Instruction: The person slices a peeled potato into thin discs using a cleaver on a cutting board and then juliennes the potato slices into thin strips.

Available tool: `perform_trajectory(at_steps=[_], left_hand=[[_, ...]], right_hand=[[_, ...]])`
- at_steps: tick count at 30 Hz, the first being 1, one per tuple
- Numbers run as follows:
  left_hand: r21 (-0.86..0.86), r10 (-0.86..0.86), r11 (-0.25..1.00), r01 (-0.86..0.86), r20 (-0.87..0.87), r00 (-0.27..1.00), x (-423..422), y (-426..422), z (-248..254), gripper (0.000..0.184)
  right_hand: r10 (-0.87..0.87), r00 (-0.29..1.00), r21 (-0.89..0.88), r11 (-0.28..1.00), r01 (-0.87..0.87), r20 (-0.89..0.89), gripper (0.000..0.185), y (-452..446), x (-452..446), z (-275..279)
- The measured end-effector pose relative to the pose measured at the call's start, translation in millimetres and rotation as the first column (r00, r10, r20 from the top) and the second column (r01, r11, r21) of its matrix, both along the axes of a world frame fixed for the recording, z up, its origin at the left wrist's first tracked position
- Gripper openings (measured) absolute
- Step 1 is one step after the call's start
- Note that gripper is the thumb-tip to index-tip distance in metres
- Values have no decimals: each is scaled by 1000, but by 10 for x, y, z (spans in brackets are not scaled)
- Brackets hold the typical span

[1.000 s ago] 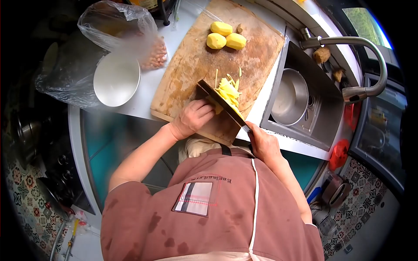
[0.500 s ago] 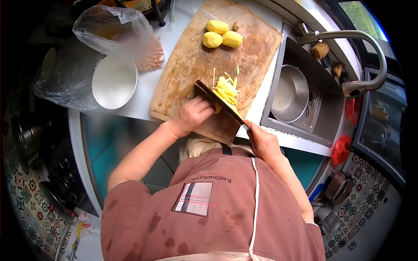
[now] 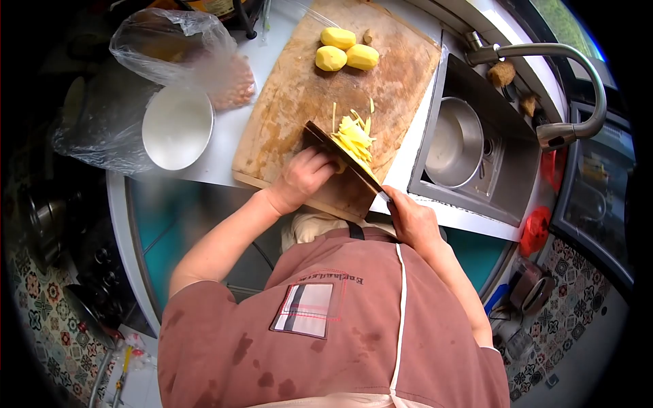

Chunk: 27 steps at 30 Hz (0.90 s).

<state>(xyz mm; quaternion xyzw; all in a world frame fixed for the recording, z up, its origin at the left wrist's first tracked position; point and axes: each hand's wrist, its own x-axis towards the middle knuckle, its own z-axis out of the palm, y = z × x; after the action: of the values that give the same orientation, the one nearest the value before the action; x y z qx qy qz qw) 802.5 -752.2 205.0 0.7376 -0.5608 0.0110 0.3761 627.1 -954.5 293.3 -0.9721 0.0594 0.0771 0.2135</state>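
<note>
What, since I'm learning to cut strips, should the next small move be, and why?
I'd probably make one more careful slice with the knife, easing the left hand slightly away from the blade first. The right hand grips the handle, the left is very close to the blade by a mostly hidden pale piece, and yellow strips lie on the other side.

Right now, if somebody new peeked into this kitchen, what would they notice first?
Probably the pile of bright yellow strips on the wooden cutting board, right beside the knife in the right hand. Next might be the three peeled potatoes, bunched together at the board's far end. The white bowl on the counter, left of the board, stands out too.
</note>
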Motion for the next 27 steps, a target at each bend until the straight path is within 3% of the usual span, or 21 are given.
perform_trajectory(at_steps=[7,11,16,20,23,27], left_hand=[[-51,23,998,-23,-3,1000,-20,-28,-32,22],[-42,-4,999,3,-22,1000,-10,20,-74,23],[-77,-18,997,17,-10,1000,-10,36,-110,25],[-53,-35,998,34,-13,999,-9,45,-140,27],[-74,-17,997,18,13,1000,11,35,-131,27],[-86,-17,996,17,-3,1000,-6,32,-122,28]], right_hand=[[47,999,-35,998,-48,-27,33,-42,-24,524],[55,998,-68,996,-57,-29,31,-25,-49,119],[54,997,-26,998,-56,-61,40,-18,-35,383],[44,999,34,998,-43,-19,34,-40,-34,91],[28,997,33,999,-25,-79,34,-19,50,415],[28,998,49,998,-25,-55,33,-17,-12,170]])
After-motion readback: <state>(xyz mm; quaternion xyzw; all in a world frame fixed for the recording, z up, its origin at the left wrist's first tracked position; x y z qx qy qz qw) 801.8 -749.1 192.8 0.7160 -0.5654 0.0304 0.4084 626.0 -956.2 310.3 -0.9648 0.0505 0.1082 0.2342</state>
